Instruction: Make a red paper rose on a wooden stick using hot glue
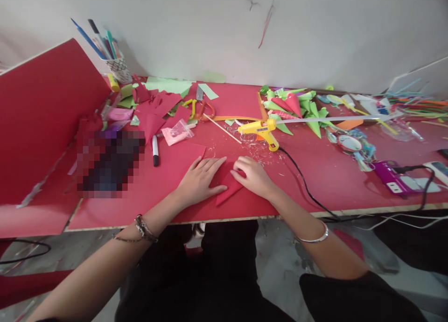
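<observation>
Red paper [230, 194] lies between the flat, spread left hand [199, 181] and the curled right hand [256, 176]; whether the latter grips it, I cannot tell.

A patterned cup [120, 71] of pens [87, 38] stands at the back left of the surface [336, 175], near the wall [175, 32]; a white marker [155, 151] lies just beside a clear bag [178, 132] of pink material; the dark object [112, 165] at left, pixelated, is perhaps a phone; at right sits a purple box [383, 171], a black cable [413, 168] across it, with thin colourful strands [420, 101] behind.
</observation>
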